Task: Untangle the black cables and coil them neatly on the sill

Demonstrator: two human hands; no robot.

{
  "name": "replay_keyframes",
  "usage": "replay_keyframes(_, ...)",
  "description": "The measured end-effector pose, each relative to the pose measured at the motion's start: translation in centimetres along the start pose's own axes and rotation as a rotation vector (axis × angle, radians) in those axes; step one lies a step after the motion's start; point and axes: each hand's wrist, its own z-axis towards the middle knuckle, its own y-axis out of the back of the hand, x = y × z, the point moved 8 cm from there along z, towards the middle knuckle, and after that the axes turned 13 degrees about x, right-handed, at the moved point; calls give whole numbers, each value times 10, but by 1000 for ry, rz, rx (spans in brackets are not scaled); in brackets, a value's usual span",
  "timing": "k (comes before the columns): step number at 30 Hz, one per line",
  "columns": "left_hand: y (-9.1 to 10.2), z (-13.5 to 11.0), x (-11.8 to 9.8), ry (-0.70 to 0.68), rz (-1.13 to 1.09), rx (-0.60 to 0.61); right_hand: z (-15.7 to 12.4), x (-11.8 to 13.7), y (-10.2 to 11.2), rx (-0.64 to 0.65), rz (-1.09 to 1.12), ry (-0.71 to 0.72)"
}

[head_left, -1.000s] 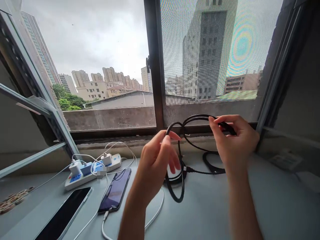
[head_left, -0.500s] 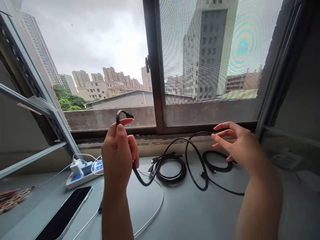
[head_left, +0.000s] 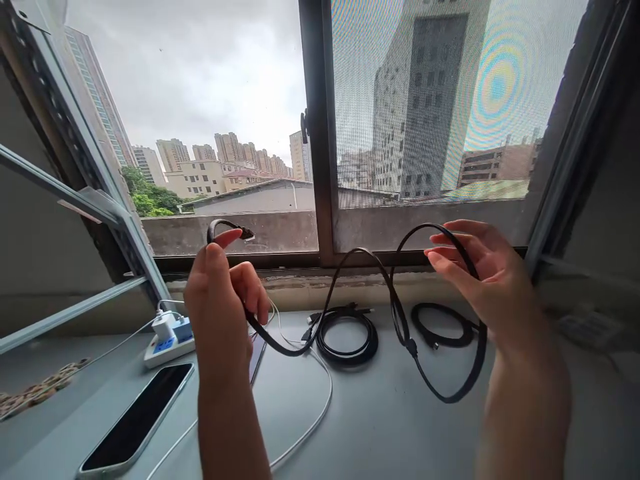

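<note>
We have 1 black cable (head_left: 411,347) in work, strung in loose loops between the 2 hands, over the middle to right part of the table (head_left: 390,433), in front of the window frame (head_left: 320,200).

Left hand (head_left: 217,287): grasping the cable close to 1 end, thumb up against the index finger, other fingers curled in. The connector (head_left: 247,234) pokes out above that grip, tip pointing right, above the table's back edge. From below the fist, the cable sags, then rises into the loops.

Right hand (head_left: 495,273): fingers parted and bent, thumb tip apart from fingertips. 1 loop runs across the inside of the fingers, not pinched; it comes out again by the wrist. We can't tell if the lowest bend touches the tabletop.

Near the back edge, 2 black coils lie flat: the large coil (head_left: 371,347) around mid-table, the small coil (head_left: 453,343) right of it, just beside the right hand's loop in view. Bare tabletop shows between the coils and the lower border of view, right of the white cable (head_left: 323,408).

Toward the table's left side: phone (head_left: 137,417), with the power strip (head_left: 167,353) behind it, nearer the back edge.
</note>
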Motion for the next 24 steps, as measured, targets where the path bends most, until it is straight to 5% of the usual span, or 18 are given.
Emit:
replay_keyframes(5,5,1,7,61,-17,40,-2,1,-15,69,107,0)
replay_keyframes(15,-37,-3,29,206,-42,372,-4,-24,-66,320,367,-245)
replay_keyframes(24,-49,-9,29,197,-16,327,-9,-16,-62,378,268,-270)
